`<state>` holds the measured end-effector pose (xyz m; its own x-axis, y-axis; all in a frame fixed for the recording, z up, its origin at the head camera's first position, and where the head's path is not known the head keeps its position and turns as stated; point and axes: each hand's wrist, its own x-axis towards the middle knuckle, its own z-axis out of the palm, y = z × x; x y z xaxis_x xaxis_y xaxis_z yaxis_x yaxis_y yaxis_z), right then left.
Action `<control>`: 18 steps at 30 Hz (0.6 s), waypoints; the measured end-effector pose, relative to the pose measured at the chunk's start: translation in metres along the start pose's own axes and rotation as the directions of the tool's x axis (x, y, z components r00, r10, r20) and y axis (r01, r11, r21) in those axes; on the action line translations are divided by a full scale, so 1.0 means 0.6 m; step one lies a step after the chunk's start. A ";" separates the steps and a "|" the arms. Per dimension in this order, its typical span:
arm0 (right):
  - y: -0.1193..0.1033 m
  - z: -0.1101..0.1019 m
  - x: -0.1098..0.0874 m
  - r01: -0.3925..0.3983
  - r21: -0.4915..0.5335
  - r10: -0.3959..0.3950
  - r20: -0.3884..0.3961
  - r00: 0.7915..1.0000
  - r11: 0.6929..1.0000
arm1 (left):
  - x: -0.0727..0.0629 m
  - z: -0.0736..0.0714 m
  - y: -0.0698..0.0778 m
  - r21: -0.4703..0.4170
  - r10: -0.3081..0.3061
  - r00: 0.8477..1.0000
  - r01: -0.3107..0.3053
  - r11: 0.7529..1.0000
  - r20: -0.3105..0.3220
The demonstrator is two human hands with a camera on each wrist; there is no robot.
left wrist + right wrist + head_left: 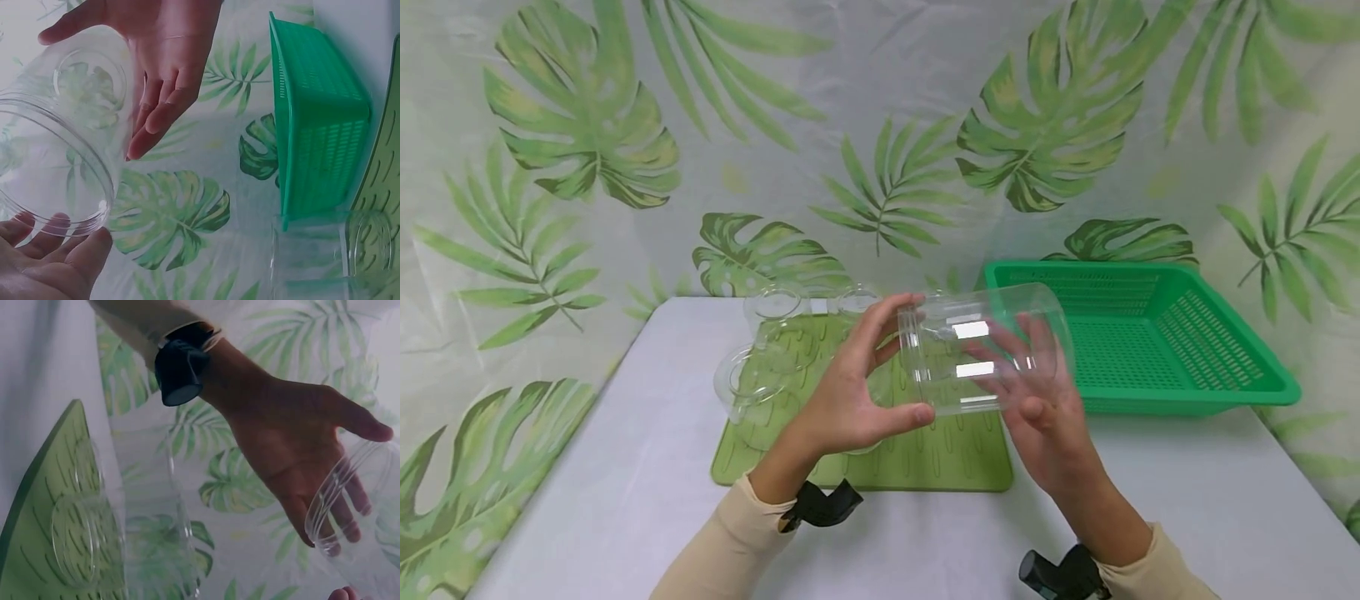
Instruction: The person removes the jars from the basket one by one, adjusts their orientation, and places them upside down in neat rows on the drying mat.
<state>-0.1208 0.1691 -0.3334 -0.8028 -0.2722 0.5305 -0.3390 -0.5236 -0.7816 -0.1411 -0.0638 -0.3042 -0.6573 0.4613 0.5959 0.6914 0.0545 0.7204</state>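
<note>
A clear, see-through plastic jar (pixel 943 350) is held up on its side above the mat, its ridged rim facing left. My left hand (pixel 857 392) grips the rim end, thumb below and fingers above. At the base end, my right hand (pixel 1048 417) lies with fingers extended behind the jar, showing through its wall; in the left wrist view those fingers (pixel 169 94) look straight along the base. Beneath the left hand, several similar clear jars (pixel 760 383) stand on a green ridged mat (pixel 940 462), partly hidden by that hand.
A green plastic basket (pixel 1180 400) with perforated walls stands at the right, behind the right hand. The table wears a white cloth (pixel 625 500). A leaf-printed curtain (pixel 910 67) hangs behind the table. Black camera straps (pixel 827 504) sit on both wrists.
</note>
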 end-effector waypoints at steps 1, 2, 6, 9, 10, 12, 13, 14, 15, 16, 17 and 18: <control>-0.001 0.002 -0.001 -0.001 -0.010 0.001 -0.021 1.000 1.000 | 0.000 -0.001 0.001 0.004 -0.006 1.000 0.006 1.000 0.009; -0.003 0.004 -0.002 -0.004 -0.019 0.003 -0.042 0.999 1.000 | -0.001 -0.002 0.003 0.012 -0.017 1.000 0.017 1.000 0.019; -0.008 0.007 -0.002 0.008 -0.036 -0.010 -0.054 0.999 0.999 | -0.006 -0.008 0.007 0.076 -0.060 0.997 0.057 0.995 0.048; -0.009 0.005 0.001 0.037 -0.053 -0.038 -0.017 0.999 0.998 | -0.010 -0.013 0.010 0.138 -0.058 0.997 0.050 0.989 0.056; -0.009 0.004 0.002 0.044 -0.058 -0.045 -0.006 0.999 0.997 | -0.012 -0.016 0.011 0.159 -0.050 0.997 0.040 0.986 0.059; -0.010 0.004 0.004 0.059 -0.066 -0.058 0.012 0.998 0.996 | -0.015 -0.022 0.014 0.191 -0.028 0.998 0.015 0.981 0.061; -0.011 0.004 0.004 0.062 -0.075 -0.060 0.017 0.998 0.995 | -0.017 -0.025 0.014 0.203 -0.016 0.998 0.003 0.979 0.064; -0.012 0.004 0.005 0.067 -0.088 -0.065 0.023 0.998 0.994 | -0.019 -0.028 0.015 0.212 -0.012 0.998 -0.003 0.977 0.067; -0.012 0.004 0.006 0.069 -0.103 -0.067 0.027 0.997 0.992 | -0.021 -0.031 0.015 0.225 -0.002 0.998 -0.013 0.974 0.069; -0.013 0.004 0.006 0.071 -0.116 -0.069 0.028 0.997 0.991 | -0.024 -0.035 0.016 0.238 0.003 0.997 -0.020 0.971 0.071; -0.014 0.004 0.007 0.070 -0.129 -0.068 0.024 0.997 0.989 | -0.027 -0.038 0.016 0.249 0.003 0.997 -0.022 0.968 0.074; -0.014 0.003 0.007 0.070 -0.140 -0.067 0.022 0.997 0.988 | -0.031 -0.041 0.017 0.264 0.002 0.997 -0.022 0.964 0.076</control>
<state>-0.1203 0.1709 -0.3238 -0.7670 -0.2544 0.5891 -0.4595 -0.4231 -0.7809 -0.1293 -0.0935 -0.2991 -0.6315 0.5273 0.5685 0.7601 0.2763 0.5881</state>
